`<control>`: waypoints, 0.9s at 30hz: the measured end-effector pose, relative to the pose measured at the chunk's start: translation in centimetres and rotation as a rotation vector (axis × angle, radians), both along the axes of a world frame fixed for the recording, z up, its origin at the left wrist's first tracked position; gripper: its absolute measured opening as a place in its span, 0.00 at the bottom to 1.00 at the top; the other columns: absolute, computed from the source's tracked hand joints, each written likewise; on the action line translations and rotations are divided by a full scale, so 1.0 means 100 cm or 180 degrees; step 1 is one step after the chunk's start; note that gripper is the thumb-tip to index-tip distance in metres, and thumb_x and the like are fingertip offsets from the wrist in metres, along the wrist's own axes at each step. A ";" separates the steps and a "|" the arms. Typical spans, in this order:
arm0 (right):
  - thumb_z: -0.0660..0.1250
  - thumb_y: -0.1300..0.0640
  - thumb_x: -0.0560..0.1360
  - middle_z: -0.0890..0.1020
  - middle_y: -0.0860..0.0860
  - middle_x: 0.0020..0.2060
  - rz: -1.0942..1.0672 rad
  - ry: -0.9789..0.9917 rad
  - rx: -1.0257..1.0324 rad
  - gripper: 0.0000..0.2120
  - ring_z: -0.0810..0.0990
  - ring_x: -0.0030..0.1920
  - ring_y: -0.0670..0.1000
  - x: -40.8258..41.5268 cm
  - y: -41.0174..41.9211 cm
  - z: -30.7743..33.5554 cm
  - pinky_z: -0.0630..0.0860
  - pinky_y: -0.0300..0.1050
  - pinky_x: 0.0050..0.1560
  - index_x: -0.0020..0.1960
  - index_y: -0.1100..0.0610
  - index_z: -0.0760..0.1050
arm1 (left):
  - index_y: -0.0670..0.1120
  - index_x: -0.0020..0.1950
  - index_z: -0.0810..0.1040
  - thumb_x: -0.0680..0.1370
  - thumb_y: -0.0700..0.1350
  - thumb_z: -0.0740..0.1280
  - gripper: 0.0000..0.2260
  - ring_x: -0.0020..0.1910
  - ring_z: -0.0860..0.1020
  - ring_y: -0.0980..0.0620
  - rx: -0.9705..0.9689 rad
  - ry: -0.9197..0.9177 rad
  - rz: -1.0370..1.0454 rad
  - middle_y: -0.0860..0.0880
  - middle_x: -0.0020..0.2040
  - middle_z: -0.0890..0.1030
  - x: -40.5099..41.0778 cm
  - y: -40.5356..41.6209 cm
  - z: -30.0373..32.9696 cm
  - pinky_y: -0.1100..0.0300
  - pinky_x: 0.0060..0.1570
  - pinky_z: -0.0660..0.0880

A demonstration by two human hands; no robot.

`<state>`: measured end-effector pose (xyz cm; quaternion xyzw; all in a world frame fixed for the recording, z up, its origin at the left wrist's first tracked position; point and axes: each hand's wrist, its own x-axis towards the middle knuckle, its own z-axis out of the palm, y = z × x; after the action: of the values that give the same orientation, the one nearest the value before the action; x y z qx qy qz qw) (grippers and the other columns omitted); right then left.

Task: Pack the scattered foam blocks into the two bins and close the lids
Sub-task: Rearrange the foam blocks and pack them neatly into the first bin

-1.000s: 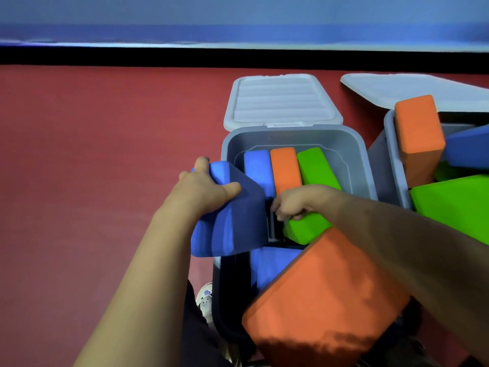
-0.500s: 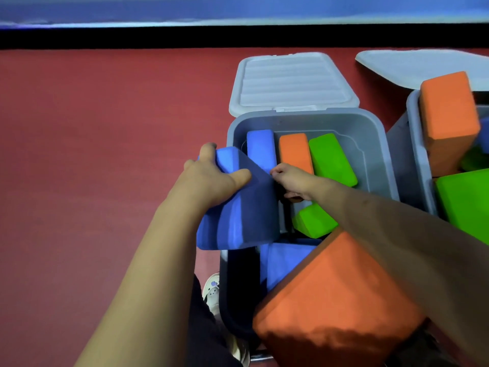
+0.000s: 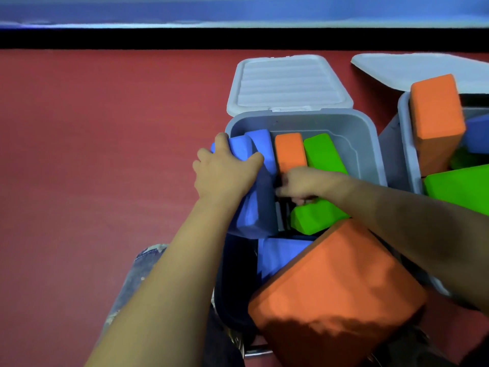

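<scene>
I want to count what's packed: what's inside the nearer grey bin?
Inside the grey bin: blue block, orange block, two green blocks. The big orange block covers its near part.

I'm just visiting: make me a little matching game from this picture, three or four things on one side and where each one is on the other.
Things:
1. left hand
2. big orange block
3. ribbed lid
4. right hand

Places:
A. open, lying back behind the near bin
B. nearest the camera, on top
C. holding the blue block at the bin's left edge
D. reaching down among the packed blocks

Pairs: 1-C, 2-B, 3-A, 4-D
</scene>
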<state>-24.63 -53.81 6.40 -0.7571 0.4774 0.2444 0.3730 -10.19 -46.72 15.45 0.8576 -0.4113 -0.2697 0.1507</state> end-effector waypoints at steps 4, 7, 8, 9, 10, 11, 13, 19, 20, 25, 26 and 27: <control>0.58 0.34 0.75 0.78 0.49 0.59 0.1146 0.0362 0.0536 0.27 0.76 0.59 0.52 -0.017 0.036 0.025 0.71 0.46 0.62 0.63 0.52 0.75 | 0.51 0.70 0.63 0.72 0.58 0.65 0.29 0.60 0.70 0.38 -0.0210 -0.0029 -0.0007 0.43 0.62 0.66 -0.003 0.003 -0.001 0.52 0.52 0.67; 0.58 0.34 0.75 0.67 0.51 0.72 0.1428 0.0708 0.0745 0.34 0.66 0.70 0.53 -0.017 0.060 0.020 0.63 0.45 0.69 0.74 0.52 0.62 | 0.50 0.68 0.64 0.72 0.57 0.66 0.28 0.56 0.73 0.36 -0.0267 0.0031 0.0014 0.42 0.61 0.67 -0.004 0.005 0.004 0.49 0.53 0.71; 0.59 0.34 0.74 0.65 0.51 0.73 0.1474 0.0784 0.0809 0.36 0.65 0.71 0.53 -0.015 0.064 0.014 0.62 0.46 0.71 0.75 0.52 0.59 | 0.49 0.68 0.65 0.72 0.57 0.66 0.27 0.56 0.73 0.36 -0.0271 0.0045 0.0031 0.42 0.61 0.67 -0.004 0.005 0.005 0.49 0.53 0.72; 0.61 0.35 0.74 0.63 0.51 0.74 0.1492 0.0821 0.0929 0.37 0.64 0.72 0.52 -0.012 0.065 0.011 0.61 0.47 0.71 0.76 0.52 0.57 | 0.49 0.67 0.65 0.72 0.57 0.66 0.27 0.56 0.73 0.36 -0.0276 0.0052 0.0047 0.42 0.61 0.67 -0.003 0.006 0.005 0.48 0.53 0.72; 0.63 0.36 0.73 0.63 0.50 0.74 0.1477 0.0820 0.1059 0.38 0.64 0.72 0.52 -0.008 0.067 0.008 0.62 0.47 0.71 0.76 0.52 0.56 | 0.49 0.67 0.65 0.71 0.57 0.66 0.27 0.55 0.73 0.36 -0.0276 0.0053 0.0066 0.42 0.61 0.67 -0.003 0.006 0.005 0.48 0.53 0.73; 0.66 0.38 0.72 0.62 0.50 0.74 0.1437 0.0820 0.1160 0.40 0.65 0.71 0.52 -0.004 0.069 0.005 0.63 0.47 0.70 0.76 0.52 0.54 | 0.49 0.67 0.65 0.71 0.57 0.66 0.27 0.55 0.73 0.36 -0.0266 0.0056 0.0090 0.42 0.61 0.67 -0.003 0.007 0.004 0.49 0.52 0.72; 0.72 0.41 0.68 0.62 0.50 0.74 0.1311 0.0841 0.1149 0.44 0.66 0.70 0.53 0.005 0.076 -0.003 0.66 0.48 0.68 0.76 0.53 0.55 | 0.49 0.67 0.65 0.71 0.57 0.66 0.27 0.56 0.73 0.36 -0.0258 0.0060 0.0127 0.42 0.61 0.67 -0.002 0.009 0.002 0.50 0.51 0.72; 0.78 0.47 0.61 0.65 0.49 0.72 0.0554 0.0569 0.1511 0.47 0.67 0.69 0.53 -0.002 0.074 -0.023 0.66 0.50 0.69 0.73 0.52 0.59 | 0.49 0.69 0.64 0.72 0.58 0.66 0.29 0.56 0.71 0.37 -0.0336 -0.0003 0.0130 0.42 0.61 0.66 -0.001 0.012 -0.009 0.52 0.48 0.68; 0.78 0.48 0.63 0.65 0.50 0.71 0.0528 0.0512 0.1606 0.46 0.67 0.69 0.52 -0.004 0.073 -0.021 0.65 0.50 0.70 0.73 0.54 0.59 | 0.48 0.69 0.64 0.72 0.58 0.66 0.29 0.56 0.71 0.37 -0.0329 -0.0020 0.0117 0.42 0.61 0.66 -0.003 0.013 -0.013 0.52 0.47 0.66; 0.74 0.45 0.68 0.73 0.52 0.65 0.1111 0.0598 0.1215 0.36 0.73 0.64 0.52 0.002 0.070 -0.009 0.70 0.46 0.65 0.70 0.59 0.67 | 0.50 0.71 0.62 0.73 0.60 0.64 0.30 0.58 0.69 0.39 -0.0353 -0.0067 0.0038 0.43 0.62 0.65 -0.013 0.017 -0.027 0.52 0.50 0.67; 0.73 0.41 0.68 0.78 0.52 0.58 0.1411 0.0655 0.0990 0.31 0.76 0.58 0.53 0.005 0.069 -0.004 0.74 0.44 0.60 0.64 0.59 0.73 | 0.51 0.72 0.61 0.73 0.60 0.64 0.30 0.60 0.68 0.40 -0.0357 -0.0114 0.0009 0.44 0.63 0.65 -0.013 0.018 -0.030 0.50 0.52 0.68; 0.72 0.40 0.68 0.80 0.52 0.50 0.1682 0.0658 0.0711 0.26 0.78 0.53 0.54 0.007 0.068 0.002 0.75 0.44 0.53 0.56 0.59 0.77 | 0.52 0.72 0.61 0.73 0.61 0.63 0.30 0.62 0.67 0.41 -0.0365 -0.0202 -0.0048 0.44 0.65 0.64 -0.014 0.020 -0.034 0.49 0.56 0.68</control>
<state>-23.93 -46.96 6.59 -0.7805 0.2695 0.4597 0.3268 -11.59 -44.75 12.04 0.8525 -0.4371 -0.2194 0.1845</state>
